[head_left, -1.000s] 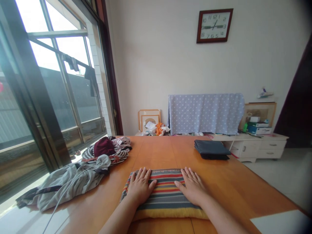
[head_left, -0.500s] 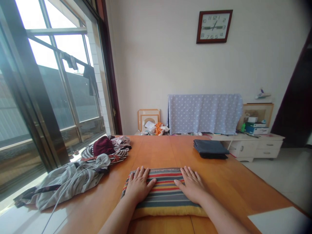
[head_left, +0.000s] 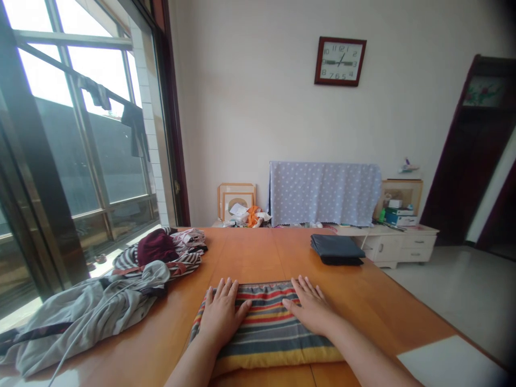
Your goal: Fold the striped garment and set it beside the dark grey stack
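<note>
A folded striped cloth [head_left: 268,336] in grey, red, yellow and dark blue lies on the wooden table [head_left: 245,255] close in front of me. Flat on its left part rests my left hand [head_left: 221,314], fingers stretched and thumb pointing inward. My right hand [head_left: 308,306] lies spread on the right part, its fingertips near the far edge. Neither hand grips the fabric. Slight ripples run across the stripes between my hands. The underside of the cloth is hidden.
Left of the cloth lie a crumpled grey garment [head_left: 97,317] and a heap of maroon and striped clothes [head_left: 157,247]. A dark folded stack [head_left: 336,249] sits at the far right of the table. A white sheet [head_left: 447,360] lies at the right front edge.
The camera view has shifted a little, so the room appears further left and lower. Both hands stay flat on the cloth, whose far part now looks more rippled.
</note>
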A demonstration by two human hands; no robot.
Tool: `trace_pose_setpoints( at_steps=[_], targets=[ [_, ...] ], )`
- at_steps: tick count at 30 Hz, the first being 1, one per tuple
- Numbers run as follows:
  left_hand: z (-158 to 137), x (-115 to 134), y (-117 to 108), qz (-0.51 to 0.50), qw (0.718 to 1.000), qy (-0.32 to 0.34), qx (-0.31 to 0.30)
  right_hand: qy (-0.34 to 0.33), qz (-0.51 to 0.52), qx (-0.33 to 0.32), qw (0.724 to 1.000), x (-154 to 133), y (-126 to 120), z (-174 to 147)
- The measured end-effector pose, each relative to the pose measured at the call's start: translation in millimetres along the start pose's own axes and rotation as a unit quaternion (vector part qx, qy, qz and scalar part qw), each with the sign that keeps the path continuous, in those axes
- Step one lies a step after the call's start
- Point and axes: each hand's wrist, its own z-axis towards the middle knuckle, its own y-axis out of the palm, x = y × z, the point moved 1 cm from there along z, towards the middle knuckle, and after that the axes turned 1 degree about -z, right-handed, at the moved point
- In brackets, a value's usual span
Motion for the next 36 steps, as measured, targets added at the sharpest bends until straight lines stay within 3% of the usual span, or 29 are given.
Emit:
trace_pose_setpoints(
  at_steps=[6,10,13,17,28,36],
  targets=[
    [4.1,2.7,-10.0,-0.085,0.992,0.088,0.036,-0.073,-0.001,0.117,0.990,-50.6,-13.1,0.7],
    [2.9,3.6,-3.3,-0.094,0.989,0.113,0.000,-0.133,0.029,0.092,0.986,-86.2,3.9,3.9],
    [1.3,2.0,3.6,-0.068,0.993,0.094,-0.018,-0.129,0.033,0.045,0.990,-94.1,24.3,6.5],
    [-0.4,2.5,7.4,-0.035,0.997,0.062,-0.034,-0.120,0.021,0.022,0.992,-83.9,36.9,5.4],
    [-1.3,2.4,10.9,-0.026,0.997,0.040,-0.061,0.000,-0.029,0.040,0.999,-26.1,24.3,-8.1],
    [-2.3,6.6,6.4,-0.025,0.996,0.033,-0.073,0.020,-0.042,0.035,0.998,-7.2,26.8,-7.9]
  ],
)
